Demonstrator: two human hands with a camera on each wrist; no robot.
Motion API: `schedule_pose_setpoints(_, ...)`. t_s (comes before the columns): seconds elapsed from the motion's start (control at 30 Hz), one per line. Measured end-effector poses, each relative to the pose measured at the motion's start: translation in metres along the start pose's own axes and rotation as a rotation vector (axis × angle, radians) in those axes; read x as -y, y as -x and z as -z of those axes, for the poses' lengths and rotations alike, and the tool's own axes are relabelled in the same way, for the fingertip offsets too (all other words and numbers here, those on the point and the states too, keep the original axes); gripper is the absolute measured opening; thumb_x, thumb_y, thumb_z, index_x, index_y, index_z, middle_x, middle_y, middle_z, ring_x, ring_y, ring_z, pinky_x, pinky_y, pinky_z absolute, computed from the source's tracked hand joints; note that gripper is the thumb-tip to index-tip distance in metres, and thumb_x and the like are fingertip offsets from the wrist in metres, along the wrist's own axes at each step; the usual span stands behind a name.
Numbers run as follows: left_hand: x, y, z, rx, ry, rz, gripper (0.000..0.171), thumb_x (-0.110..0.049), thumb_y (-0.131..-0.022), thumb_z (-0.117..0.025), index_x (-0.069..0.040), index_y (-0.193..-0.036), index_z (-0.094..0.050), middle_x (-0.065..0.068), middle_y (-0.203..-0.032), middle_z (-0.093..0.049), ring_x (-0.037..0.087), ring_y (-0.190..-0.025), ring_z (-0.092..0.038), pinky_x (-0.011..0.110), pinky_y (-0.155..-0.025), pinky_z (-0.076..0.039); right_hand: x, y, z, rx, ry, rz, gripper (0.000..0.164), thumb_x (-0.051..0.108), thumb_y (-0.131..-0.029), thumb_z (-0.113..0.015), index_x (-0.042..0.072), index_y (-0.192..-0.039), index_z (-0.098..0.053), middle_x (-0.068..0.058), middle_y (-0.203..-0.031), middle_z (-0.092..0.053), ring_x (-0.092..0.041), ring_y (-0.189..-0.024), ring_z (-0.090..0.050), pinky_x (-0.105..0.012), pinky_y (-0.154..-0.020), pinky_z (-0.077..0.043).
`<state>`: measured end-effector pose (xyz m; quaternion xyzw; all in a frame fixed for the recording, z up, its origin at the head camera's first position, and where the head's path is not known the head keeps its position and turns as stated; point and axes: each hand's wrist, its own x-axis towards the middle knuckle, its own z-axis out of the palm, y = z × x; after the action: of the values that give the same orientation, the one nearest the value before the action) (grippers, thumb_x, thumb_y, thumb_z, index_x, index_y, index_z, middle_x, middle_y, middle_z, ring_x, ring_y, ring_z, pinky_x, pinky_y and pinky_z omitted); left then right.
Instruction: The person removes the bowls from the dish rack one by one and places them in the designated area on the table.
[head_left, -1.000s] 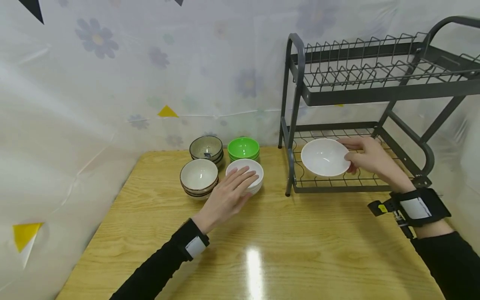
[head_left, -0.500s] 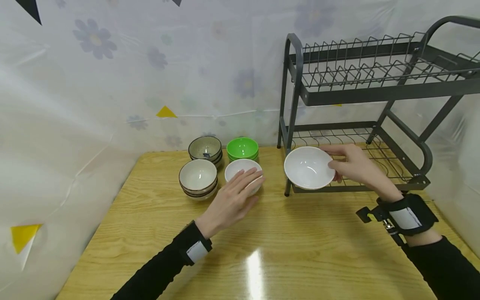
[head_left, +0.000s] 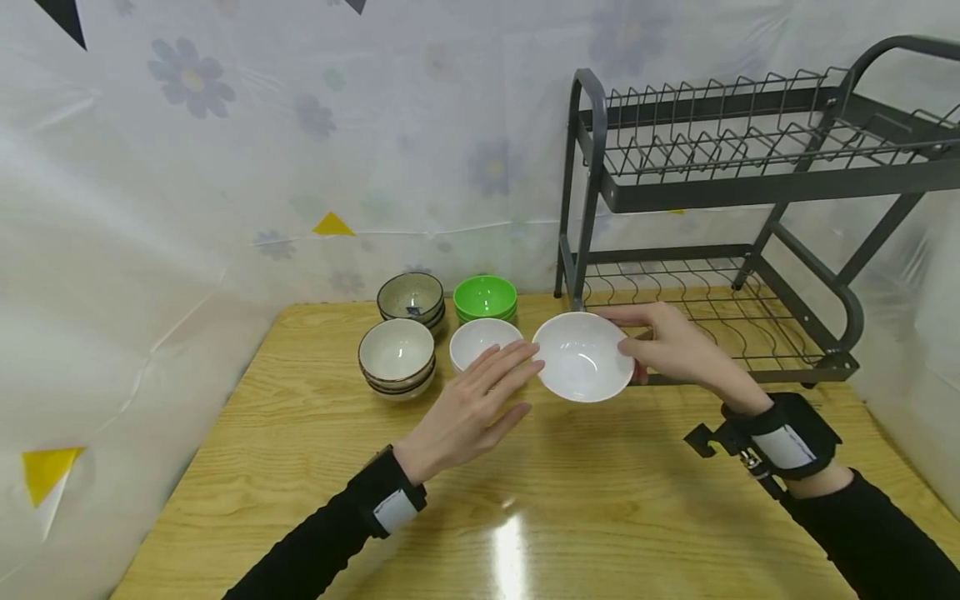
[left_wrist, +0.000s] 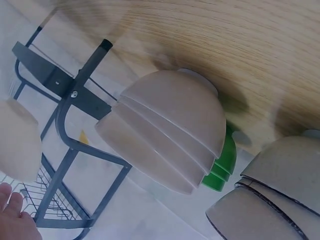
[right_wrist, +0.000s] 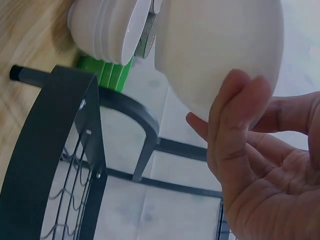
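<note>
My right hand (head_left: 671, 346) pinches the right side of a white bowl (head_left: 583, 358), thumb on the near side. In the right wrist view, fingertips (right_wrist: 235, 82) lie against this bowl's outer wall. The bowl is held in the air, its inside facing up and toward me. Fingers extended, my left hand (head_left: 468, 408) hovers over the front of the stack of white bowls (head_left: 483, 335), hiding part of it. Its fingertips are right at the left rim of the held bowl in the head view. Several nested bowls form that white stack (left_wrist: 165, 120).
Left of the white stack are cream bowls with dark rims (head_left: 396, 350); behind stand grey patterned bowls (head_left: 411, 296) and green bowls (head_left: 485, 296). A dark two-tier dish rack (head_left: 720, 196) occupies the right side of the wooden table (head_left: 600, 508). A plastic sheet hangs behind.
My right hand has carried the white bowl leftward and toward me, from over the rack's lower shelf to beside the white stack. My left hand has shifted slightly right and nearer.
</note>
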<state>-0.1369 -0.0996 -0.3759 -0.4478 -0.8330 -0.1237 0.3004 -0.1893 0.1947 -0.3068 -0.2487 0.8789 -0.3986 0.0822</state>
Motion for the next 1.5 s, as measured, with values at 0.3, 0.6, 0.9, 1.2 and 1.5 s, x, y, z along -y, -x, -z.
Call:
schedule_pose_setpoints(0.3,-0.002,-0.001,0.001,0.007,0.002,-0.034,0.058,-0.026,-0.097,-0.067,-0.008,-0.148,-0.047,0.012,-0.154,-0.049,0.028,-0.147,-0.043,0.041,-0.127,-0.030,0.007,-0.003,-0.010,0.020,-0.060,0.039,0.055,-0.007,-0.089,-0.056,-0.007,-0.143,-0.050,-0.036,-0.137,-0.055,-0.014,-0.051,-0.063,-0.029,-0.046,-0.056)
schedule_pose_setpoints(0.6,-0.001,-0.002,0.002,-0.008,0.053,-0.152,0.038,-0.016,-0.097,-0.067,-0.009,-0.134,-0.063,0.005,-0.136,-0.066,0.022,-0.136,-0.056,0.036,-0.124,-0.035,0.009,-0.007,-0.015,0.029,-0.107,0.035,0.053,-0.007,-0.089,-0.055,-0.007,-0.142,-0.052,-0.035,-0.137,-0.057,-0.015,-0.050,-0.062,-0.030,-0.046,-0.055)
schedule_pose_setpoints(0.9,0.001,0.000,0.007,-0.020,0.043,-0.186,0.030,0.003,-0.088,-0.071,-0.012,-0.114,-0.074,-0.001,-0.110,-0.070,0.013,-0.110,-0.064,0.023,-0.111,-0.048,0.008,-0.009,-0.024,0.097,-0.143,0.022,0.054,-0.006,-0.088,-0.055,-0.009,-0.141,-0.051,-0.036,-0.138,-0.055,-0.016,-0.050,-0.062,-0.030,-0.046,-0.056)
schedule_pose_setpoints(1.2,0.000,0.001,0.010,-0.001,-0.010,-0.194,0.029,0.002,-0.085,-0.074,-0.015,-0.109,-0.076,-0.004,-0.102,-0.071,0.010,-0.100,-0.065,0.021,-0.098,-0.056,0.009,-0.009,-0.025,0.125,-0.152,0.015,0.054,-0.005,-0.088,-0.055,-0.009,-0.142,-0.050,-0.035,-0.137,-0.057,-0.017,-0.051,-0.063,-0.030,-0.047,-0.057)
schedule_pose_setpoints(1.5,0.001,0.003,0.010,-0.040,-0.049,-0.201,0.029,0.000,-0.082,-0.078,-0.015,-0.108,-0.077,-0.004,-0.099,-0.072,0.011,-0.098,-0.067,0.022,-0.095,-0.058,0.004,-0.010,-0.028,0.126,-0.196,0.023,0.052,-0.002,-0.092,-0.056,-0.008,-0.143,-0.049,-0.034,-0.137,-0.057,-0.017,-0.053,-0.063,-0.031,-0.049,-0.057)
